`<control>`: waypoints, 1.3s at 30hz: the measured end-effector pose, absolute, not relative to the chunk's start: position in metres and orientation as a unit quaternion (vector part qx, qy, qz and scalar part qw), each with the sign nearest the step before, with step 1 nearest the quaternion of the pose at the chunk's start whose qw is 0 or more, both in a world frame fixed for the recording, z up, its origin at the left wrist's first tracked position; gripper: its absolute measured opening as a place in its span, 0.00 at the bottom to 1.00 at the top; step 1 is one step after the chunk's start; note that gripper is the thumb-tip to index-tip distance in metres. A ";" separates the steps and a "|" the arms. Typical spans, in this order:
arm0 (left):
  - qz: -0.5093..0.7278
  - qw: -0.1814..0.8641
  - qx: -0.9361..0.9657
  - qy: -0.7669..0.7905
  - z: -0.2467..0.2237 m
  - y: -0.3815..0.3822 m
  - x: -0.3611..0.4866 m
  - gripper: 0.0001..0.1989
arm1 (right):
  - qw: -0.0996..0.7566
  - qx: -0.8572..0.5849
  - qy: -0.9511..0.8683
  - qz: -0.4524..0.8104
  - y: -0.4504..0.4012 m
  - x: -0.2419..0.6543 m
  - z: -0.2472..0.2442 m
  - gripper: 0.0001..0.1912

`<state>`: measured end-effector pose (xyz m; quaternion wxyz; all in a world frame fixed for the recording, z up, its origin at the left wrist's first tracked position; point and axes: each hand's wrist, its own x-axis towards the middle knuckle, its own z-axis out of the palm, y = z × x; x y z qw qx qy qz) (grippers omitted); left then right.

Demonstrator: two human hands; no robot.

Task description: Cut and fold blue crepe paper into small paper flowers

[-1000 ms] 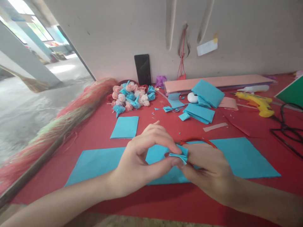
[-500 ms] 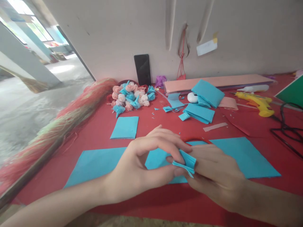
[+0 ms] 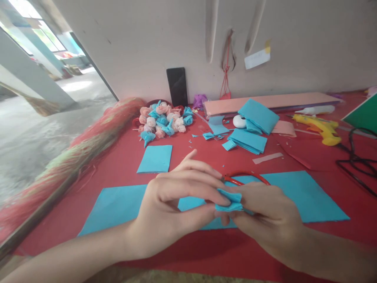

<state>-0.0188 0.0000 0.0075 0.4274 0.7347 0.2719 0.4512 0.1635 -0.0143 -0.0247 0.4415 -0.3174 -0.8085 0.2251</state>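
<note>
Between my two hands is a small folded piece of blue crepe paper (image 3: 229, 204). The thumb and index finger of my left hand (image 3: 176, 200) pinch its near left side, while the other fingers stretch out above. My right hand (image 3: 268, 212) closes on the paper's right end; its fingertips are partly hidden. Beneath the hands, a long blue paper sheet (image 3: 312, 196) lies flat across the table. Red-handled scissors (image 3: 249, 173) rest at the sheet's far edge, partly covered by my right hand. Farther left lies a blue paper square (image 3: 155, 159).
Paper roses (image 3: 163, 120) in pink, white and blue are heaped at the back, near an upright black phone (image 3: 177, 86). Folded blue paper stacks (image 3: 259, 116) and scraps sit back right. A yellow glue gun (image 3: 319, 127) with a black cord lies farther right.
The folds of the blue paper have been pressed closer and turned in my fingers. My left fingers have flattened over it, and more of the scissors' red handle shows.
</note>
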 end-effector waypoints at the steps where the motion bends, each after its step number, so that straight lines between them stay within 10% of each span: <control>1: 0.452 0.427 0.734 0.272 0.009 0.000 -0.019 0.09 | 0.439 -0.319 -0.810 0.224 -0.015 0.164 -0.025 0.16; 39: 0.416 0.472 0.736 0.250 0.003 -0.003 -0.021 0.22 | 0.469 -0.289 -0.781 0.294 -0.017 0.155 -0.013 0.15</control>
